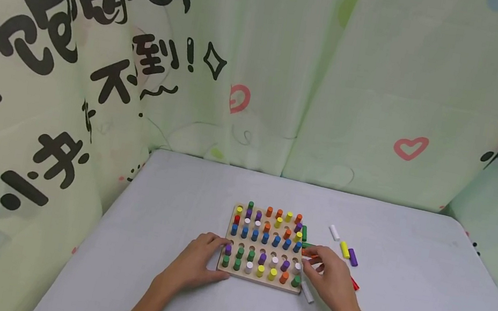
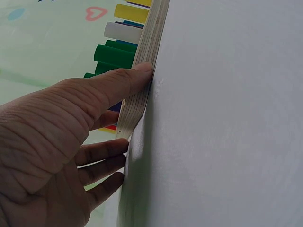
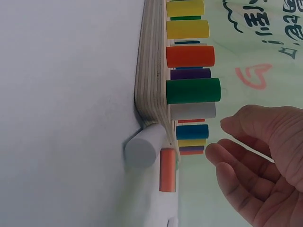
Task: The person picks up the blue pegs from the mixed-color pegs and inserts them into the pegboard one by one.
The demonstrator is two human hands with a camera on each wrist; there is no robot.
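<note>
A wooden pegboard with rows of coloured pegs lies on the white table. My left hand holds its near left corner. In the left wrist view the thumb presses the board's layered edge, and the index finger reaches round the corner behind it. My right hand hovers beside the board's right edge, thumb and fingers apart and nothing between them. In the right wrist view its fingertips point at the standing pegs, near a green peg at the corner. A loose white peg lies against that corner.
Right of the board lie loose pegs: a white one, a yellow one, a purple one and a red one partly behind the hand. Green pegs lie along the board's right edge. A printed curtain hangs behind the table.
</note>
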